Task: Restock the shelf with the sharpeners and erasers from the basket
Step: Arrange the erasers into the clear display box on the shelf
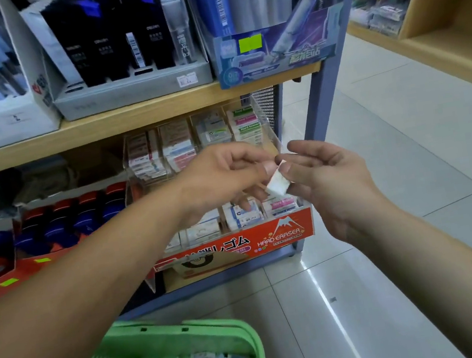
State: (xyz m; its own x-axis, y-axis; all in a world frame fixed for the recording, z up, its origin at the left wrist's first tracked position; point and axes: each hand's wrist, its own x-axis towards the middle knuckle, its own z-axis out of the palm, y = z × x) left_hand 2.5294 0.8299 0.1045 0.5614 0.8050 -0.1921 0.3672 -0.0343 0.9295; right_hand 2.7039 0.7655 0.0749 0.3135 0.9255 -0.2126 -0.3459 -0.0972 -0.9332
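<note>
I pinch a small white eraser [277,186] between my left hand [222,177] and my right hand [325,177], both thumbs on it. The clear eraser display [264,131] lies at twelve o'clock just behind it; the green basket [173,338] sits at six.

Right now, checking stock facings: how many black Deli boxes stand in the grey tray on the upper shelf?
4, side by side in the grey tray. More may be hidden behind.
</note>
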